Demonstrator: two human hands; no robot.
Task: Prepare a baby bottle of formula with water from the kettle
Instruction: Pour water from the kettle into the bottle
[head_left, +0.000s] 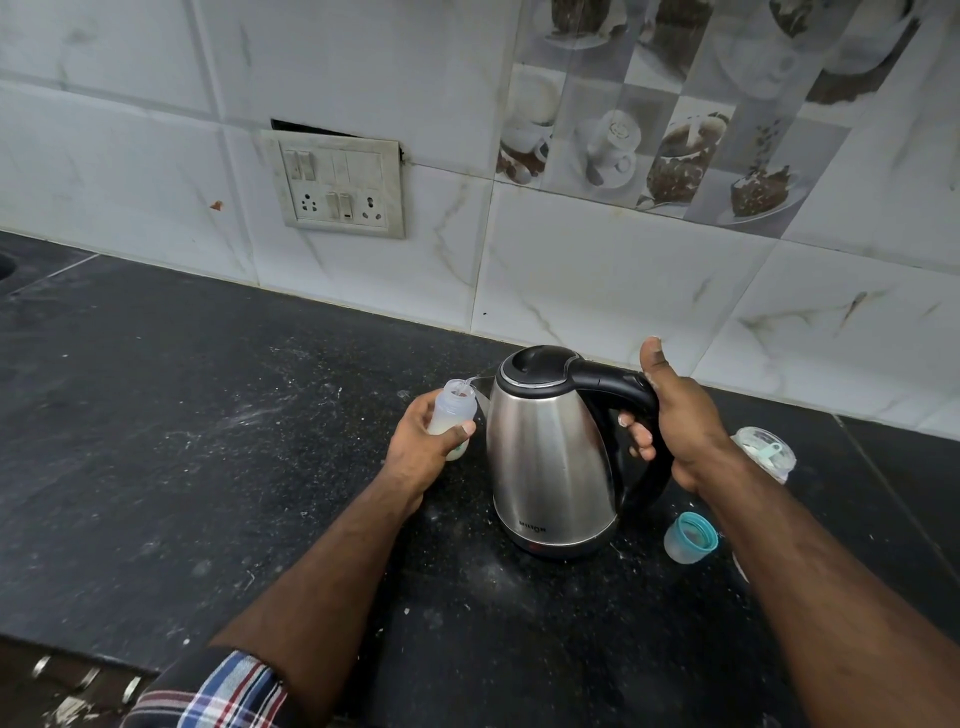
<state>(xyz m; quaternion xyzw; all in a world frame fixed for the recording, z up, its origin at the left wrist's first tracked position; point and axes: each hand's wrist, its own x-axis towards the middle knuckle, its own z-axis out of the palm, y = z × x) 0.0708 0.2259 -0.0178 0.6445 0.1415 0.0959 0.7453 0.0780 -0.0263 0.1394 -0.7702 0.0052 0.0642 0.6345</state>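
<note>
1. Right now the left hand (421, 441) grips a small translucent baby bottle (453, 418), fingers and thumb curled round its body; the bottle is open at the top, tilted slightly, and has whitish contents in its lower part.
2. The right hand (670, 421) holds the black handle (631, 395) of a steel kettle (550, 457), fingers wrapped through the handle loop and thumb lifted straight up.
3. The kettle's spout sits just beside the bottle mouth, and a thin stream of water (470, 383) runs from spout into bottle.
4. Low on the kettle's body is a small printed word, seemingly "MILTON" (532, 529); it reads upside down from this view.
5. A teal-rimmed bottle cap (691, 538) lies on the dark speckled counter (208, 441) to the right of the kettle.
6. Behind the right wrist stands a clear container (766, 452) with white powder and a pale green scoop inside.
7. On the tiled wall a switch-and-socket plate (340, 184) is mounted; farther right, tiles show printed coffee cups (613, 140).
8. A plaid sleeve (218, 693) covers the left upper arm.
</note>
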